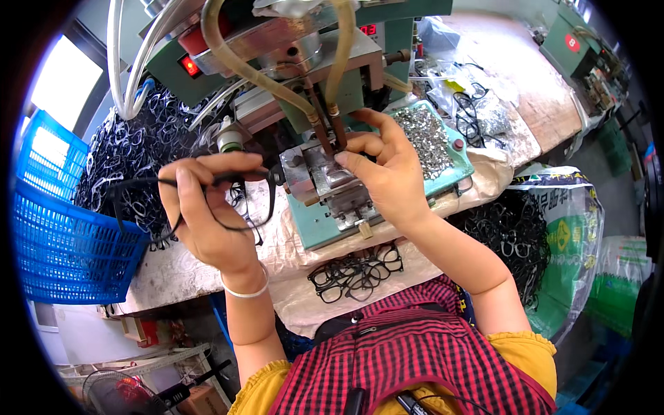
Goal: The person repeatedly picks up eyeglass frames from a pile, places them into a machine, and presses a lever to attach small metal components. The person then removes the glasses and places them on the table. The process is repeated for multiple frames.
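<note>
My left hand (211,207) is closed on a black eyeglass frame (250,176), raised left of a bench machine's metal fixture (333,173). One rim of the frame faces the fixture. My right hand (391,169) reaches in from the right, thumb and fingers bent together beside two copper-coloured electrodes (339,131) that point down at the fixture. Whatever lies between those fingertips is too small or hidden to name. Hoses (252,66) run down to the electrodes. Several black eyeglass frames (356,273) lie on the brown covering nearest me.
A turquoise tray (453,177) of small metal pieces stands right of the fixture. Black frames are heaped (124,166) at left, behind a blue basket (69,242). More frames fill an open sack (570,242) at right. Bagged glasses (477,114) lie on the far table.
</note>
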Demonstrator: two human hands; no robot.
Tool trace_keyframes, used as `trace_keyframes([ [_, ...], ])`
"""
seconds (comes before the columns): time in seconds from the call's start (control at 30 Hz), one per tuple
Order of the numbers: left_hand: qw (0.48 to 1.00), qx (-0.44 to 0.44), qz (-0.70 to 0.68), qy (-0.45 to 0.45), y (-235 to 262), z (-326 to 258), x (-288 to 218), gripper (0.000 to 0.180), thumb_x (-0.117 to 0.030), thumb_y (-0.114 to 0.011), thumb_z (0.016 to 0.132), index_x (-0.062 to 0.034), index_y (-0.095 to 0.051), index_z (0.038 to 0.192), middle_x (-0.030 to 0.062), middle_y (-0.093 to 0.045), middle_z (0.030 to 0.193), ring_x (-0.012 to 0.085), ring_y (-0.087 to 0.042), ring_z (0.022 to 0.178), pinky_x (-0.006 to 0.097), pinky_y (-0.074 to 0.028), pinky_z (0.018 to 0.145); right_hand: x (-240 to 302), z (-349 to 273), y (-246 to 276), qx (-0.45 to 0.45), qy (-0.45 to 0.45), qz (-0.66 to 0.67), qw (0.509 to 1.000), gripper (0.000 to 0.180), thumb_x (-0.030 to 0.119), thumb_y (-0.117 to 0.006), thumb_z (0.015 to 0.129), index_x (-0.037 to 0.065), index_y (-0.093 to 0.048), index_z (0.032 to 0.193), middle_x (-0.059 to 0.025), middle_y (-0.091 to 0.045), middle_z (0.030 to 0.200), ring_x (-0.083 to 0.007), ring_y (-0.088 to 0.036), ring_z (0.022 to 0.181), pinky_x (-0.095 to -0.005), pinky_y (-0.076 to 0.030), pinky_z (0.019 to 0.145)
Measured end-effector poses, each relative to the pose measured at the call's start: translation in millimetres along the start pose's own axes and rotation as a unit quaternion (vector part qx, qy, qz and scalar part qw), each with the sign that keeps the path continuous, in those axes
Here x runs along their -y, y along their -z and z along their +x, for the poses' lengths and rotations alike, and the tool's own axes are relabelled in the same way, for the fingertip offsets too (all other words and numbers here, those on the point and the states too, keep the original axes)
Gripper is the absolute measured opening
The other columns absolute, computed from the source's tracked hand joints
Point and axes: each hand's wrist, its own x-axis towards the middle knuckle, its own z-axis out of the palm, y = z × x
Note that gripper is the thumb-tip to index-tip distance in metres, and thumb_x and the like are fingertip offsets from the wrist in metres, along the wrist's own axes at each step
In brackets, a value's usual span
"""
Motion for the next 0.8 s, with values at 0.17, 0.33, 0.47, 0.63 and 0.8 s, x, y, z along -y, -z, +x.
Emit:
trace_keyframes([
  [0.17, 0.849, 0.229, -0.293, 0.375, -5, -51, -26, 0.029, -0.029, -0.034, 0.106, -0.0041, -0.044, 0.095, 0.0248, -0.063, 0.068, 0.0289, -0.058, 0.053, 0.032, -0.049, 0.053, 10, -12, 12, 0.057, 0.075, -0.090, 0.991, 0.056, 0.000, -0.063, 0.087, -0.003, -0.047, 0.140, -0.0153, -0.071, 0.116, -0.0224, -0.066, 0.113, -0.0329, -0.047, 0.102],
  [0.33, 0.542, 0.233, -0.508, 0.628, -34, -70, -10, 0.025, -0.030, -0.041, 0.105, -0.0088, -0.047, 0.095, 0.0233, -0.068, 0.075, 0.0277, -0.064, 0.058, 0.033, -0.054, 0.048, -11, 17, 78, -0.020, 0.102, -0.353, 0.930, 0.037, 0.007, -0.065, 0.087, 0.004, -0.067, 0.124, -0.0152, -0.070, 0.121, -0.0315, -0.064, 0.117, -0.0396, -0.047, 0.102],
  [0.47, 0.559, 0.206, -0.485, 0.641, -46, -70, -11, 0.023, -0.030, -0.043, 0.105, -0.0104, -0.049, 0.094, 0.0224, -0.069, 0.077, 0.0263, -0.064, 0.057, 0.034, -0.053, 0.045, -40, 22, 142, -0.174, 0.138, -0.387, 0.895, 0.031, 0.006, -0.067, 0.086, 0.005, -0.070, 0.117, -0.0148, -0.071, 0.115, -0.0308, -0.066, 0.109, -0.0381, -0.048, 0.099],
  [0.63, 0.567, 0.199, -0.479, 0.640, -45, -73, -7, 0.024, -0.031, -0.046, 0.104, -0.0097, -0.053, 0.094, 0.0234, -0.069, 0.079, 0.0239, -0.064, 0.058, 0.034, -0.054, 0.045, -54, 7, 149, -0.072, 0.178, -0.588, 0.785, 0.024, 0.012, -0.075, 0.081, 0.005, -0.073, 0.104, -0.0200, -0.067, 0.120, -0.0384, -0.057, 0.124, -0.0455, -0.044, 0.106],
  [0.8, 0.535, 0.231, -0.564, 0.585, -31, -92, 5, 0.036, -0.033, -0.044, 0.109, -0.0008, -0.060, 0.102, 0.0213, -0.071, 0.086, 0.0247, -0.067, 0.074, 0.032, -0.056, 0.069, -63, 9, 146, -0.057, 0.201, -0.638, 0.742, 0.015, 0.012, -0.077, 0.077, 0.004, -0.073, 0.089, -0.0200, -0.067, 0.120, -0.0390, -0.057, 0.125, -0.0464, -0.044, 0.107],
])
